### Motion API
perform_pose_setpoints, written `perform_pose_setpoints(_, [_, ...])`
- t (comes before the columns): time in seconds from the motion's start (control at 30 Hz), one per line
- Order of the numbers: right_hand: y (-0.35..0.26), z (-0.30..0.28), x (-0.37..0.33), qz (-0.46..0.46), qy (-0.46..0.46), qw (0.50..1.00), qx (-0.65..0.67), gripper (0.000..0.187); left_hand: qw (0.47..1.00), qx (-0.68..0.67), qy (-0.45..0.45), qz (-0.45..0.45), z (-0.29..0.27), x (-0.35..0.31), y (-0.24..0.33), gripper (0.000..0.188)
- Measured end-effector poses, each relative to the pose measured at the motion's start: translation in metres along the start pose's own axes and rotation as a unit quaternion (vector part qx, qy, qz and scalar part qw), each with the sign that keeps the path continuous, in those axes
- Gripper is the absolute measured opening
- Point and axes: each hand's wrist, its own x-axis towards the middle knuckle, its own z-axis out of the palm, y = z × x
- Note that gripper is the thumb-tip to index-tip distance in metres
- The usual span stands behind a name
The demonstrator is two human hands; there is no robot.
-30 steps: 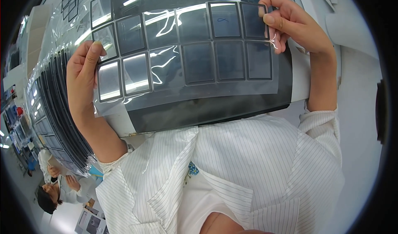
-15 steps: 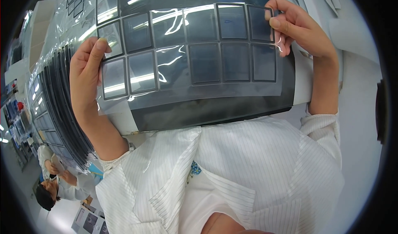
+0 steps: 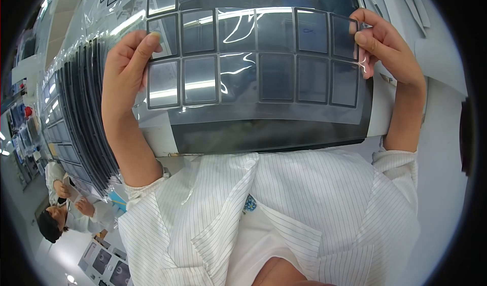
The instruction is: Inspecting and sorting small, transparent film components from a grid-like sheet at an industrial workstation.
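A clear plastic sheet [image 3: 238, 111] with rows of black-edged rectangles is stretched between my two hands. My left hand [image 3: 131, 58] pinches its left edge between thumb and fingers. On the opposite side, my right hand [image 3: 383, 45] grips the sheet's edge, thumb toward me and fingers curled behind. Light streaks reflect off the film. Beneath it lies a dark flat panel [image 3: 274, 136], whose near strip shows below the sheet. Some rectangles look empty and see-through, others darker; a small blue mark shows in one toward the right.
To the left stands a thick stack of black-edged sheets [image 3: 83, 113] in clear wrapping. A co-worker [image 3: 71, 200] in white holds a flat item at the lower left. White paper sheets [image 3: 439, 63] lie at the right, and more clear film [image 3: 96, 17] spreads at the far left.
Both hands and the sheet appear farther right in the picture. The sheet now sits more level, its left end raised. Both hands keep their hold on it.
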Motion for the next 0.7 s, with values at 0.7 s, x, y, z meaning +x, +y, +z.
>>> perform_pose_setpoints(0.7, [0.0021, -0.0042, -0.0004, -0.007, -0.005, 1.000, 0.000, 0.025, 1.000, -0.001, -0.018, -0.003, 0.0017, 0.0008, -0.0001, 0.029])
